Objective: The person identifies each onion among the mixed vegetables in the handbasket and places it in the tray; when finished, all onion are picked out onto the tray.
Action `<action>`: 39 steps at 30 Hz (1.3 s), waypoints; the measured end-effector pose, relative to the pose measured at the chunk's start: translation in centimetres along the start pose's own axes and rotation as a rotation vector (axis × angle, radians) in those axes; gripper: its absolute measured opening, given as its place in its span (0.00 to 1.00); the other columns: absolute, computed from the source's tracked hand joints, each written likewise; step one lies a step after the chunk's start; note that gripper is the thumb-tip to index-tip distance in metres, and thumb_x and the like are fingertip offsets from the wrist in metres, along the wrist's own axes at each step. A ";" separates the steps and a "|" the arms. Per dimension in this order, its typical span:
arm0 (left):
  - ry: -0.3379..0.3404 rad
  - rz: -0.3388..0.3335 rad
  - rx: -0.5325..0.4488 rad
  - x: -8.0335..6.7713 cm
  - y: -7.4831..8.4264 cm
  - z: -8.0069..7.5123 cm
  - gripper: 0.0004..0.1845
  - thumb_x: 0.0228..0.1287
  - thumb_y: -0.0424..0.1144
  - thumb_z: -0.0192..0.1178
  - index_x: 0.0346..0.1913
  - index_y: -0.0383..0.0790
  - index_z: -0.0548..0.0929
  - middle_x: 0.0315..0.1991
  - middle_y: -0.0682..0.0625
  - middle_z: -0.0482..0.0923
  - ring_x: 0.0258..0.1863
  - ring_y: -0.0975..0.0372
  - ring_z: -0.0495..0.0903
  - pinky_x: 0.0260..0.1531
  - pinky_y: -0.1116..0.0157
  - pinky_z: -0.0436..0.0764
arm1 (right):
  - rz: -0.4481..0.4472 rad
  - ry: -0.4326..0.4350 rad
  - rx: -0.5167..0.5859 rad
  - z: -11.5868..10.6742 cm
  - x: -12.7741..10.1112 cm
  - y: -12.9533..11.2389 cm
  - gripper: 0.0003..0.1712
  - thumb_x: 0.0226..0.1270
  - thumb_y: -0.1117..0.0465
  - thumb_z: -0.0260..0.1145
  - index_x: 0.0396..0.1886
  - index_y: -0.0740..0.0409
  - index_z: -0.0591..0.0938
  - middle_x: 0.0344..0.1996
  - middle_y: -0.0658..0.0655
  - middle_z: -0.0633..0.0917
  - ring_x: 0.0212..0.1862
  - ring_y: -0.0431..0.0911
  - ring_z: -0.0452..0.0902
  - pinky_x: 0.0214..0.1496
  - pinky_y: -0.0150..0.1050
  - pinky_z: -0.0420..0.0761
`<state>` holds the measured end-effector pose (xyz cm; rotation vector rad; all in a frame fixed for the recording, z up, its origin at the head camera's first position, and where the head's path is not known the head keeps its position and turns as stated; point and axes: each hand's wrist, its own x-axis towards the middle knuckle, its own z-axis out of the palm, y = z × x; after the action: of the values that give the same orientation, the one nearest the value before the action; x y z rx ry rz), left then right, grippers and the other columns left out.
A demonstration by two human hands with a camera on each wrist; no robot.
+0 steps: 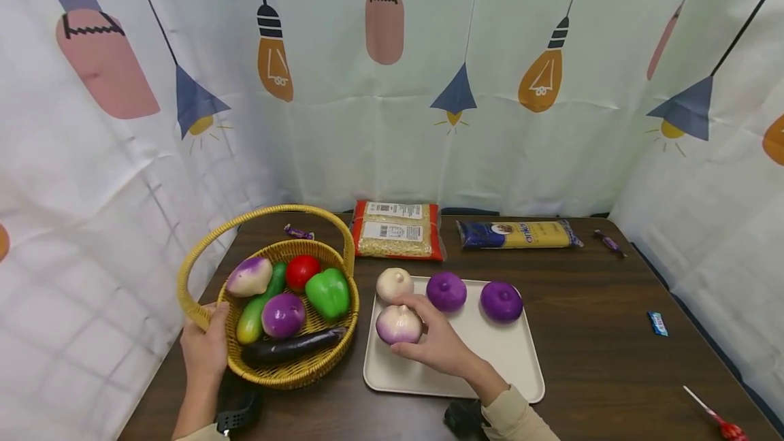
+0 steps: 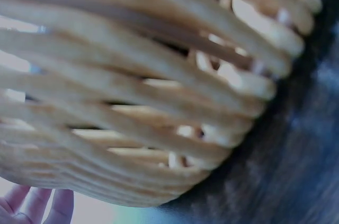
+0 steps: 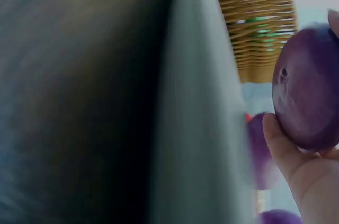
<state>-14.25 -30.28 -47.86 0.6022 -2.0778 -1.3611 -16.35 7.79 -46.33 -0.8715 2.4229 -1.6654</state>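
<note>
My right hand (image 1: 436, 337) holds a purple-and-white onion (image 1: 398, 324) between thumb and fingers over the left part of a cream tray (image 1: 453, 381). In the right wrist view its purple underside (image 3: 307, 89) shows. Behind it on the tray sit a pale onion (image 1: 393, 284) and two purple onions, one in the middle (image 1: 446, 291) and one at the right (image 1: 501, 302). With my left hand (image 1: 205, 344) I grip the yellow wicker basket (image 1: 294, 381) at its left rim, by the foot of the handle; the basket's woven side (image 2: 132, 91) fills the left wrist view.
In the basket lie a long dark eggplant (image 1: 292, 346), a purple onion (image 1: 284, 314), a green pepper (image 1: 327, 293), a tomato (image 1: 303, 271), a cucumber (image 1: 262, 305) and a white-purple eggplant (image 1: 250, 277). Behind are a grain bag (image 1: 397, 231) and a pasta pack (image 1: 520, 234); a lollipop (image 1: 729, 429) lies front right.
</note>
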 end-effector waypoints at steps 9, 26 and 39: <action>0.005 0.004 0.002 -0.1 0.1 -0.1 0.17 0.70 0.44 0.57 0.27 0.36 0.72 0.26 0.56 0.69 0.22 0.66 0.66 0.27 0.71 0.65 | -0.003 -0.111 -0.096 1.2 -0.6 3.9 0.46 0.45 0.51 0.81 0.65 0.50 0.70 0.57 0.47 0.70 0.58 0.42 0.68 0.61 0.41 0.70; -0.008 0.009 -0.005 -0.1 0.2 -0.2 0.17 0.70 0.45 0.57 0.30 0.34 0.70 0.22 0.55 0.66 0.19 0.65 0.64 0.24 0.70 0.64 | -0.064 -0.098 -0.069 0.6 -0.8 2.5 0.46 0.44 0.63 0.81 0.65 0.61 0.70 0.60 0.53 0.74 0.62 0.50 0.70 0.67 0.41 0.66; -0.001 0.011 -0.011 -0.2 0.3 -0.2 0.18 0.70 0.44 0.57 0.28 0.34 0.70 0.21 0.55 0.65 0.18 0.65 0.64 0.23 0.70 0.64 | -0.205 0.050 -0.035 1.3 2.8 -1.7 0.17 0.65 0.63 0.68 0.53 0.53 0.81 0.53 0.54 0.83 0.57 0.44 0.76 0.57 0.45 0.76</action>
<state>-13.98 -30.12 -47.58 0.5857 -2.0701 -1.3656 -17.59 4.93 -44.68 -1.1309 2.4763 -1.7337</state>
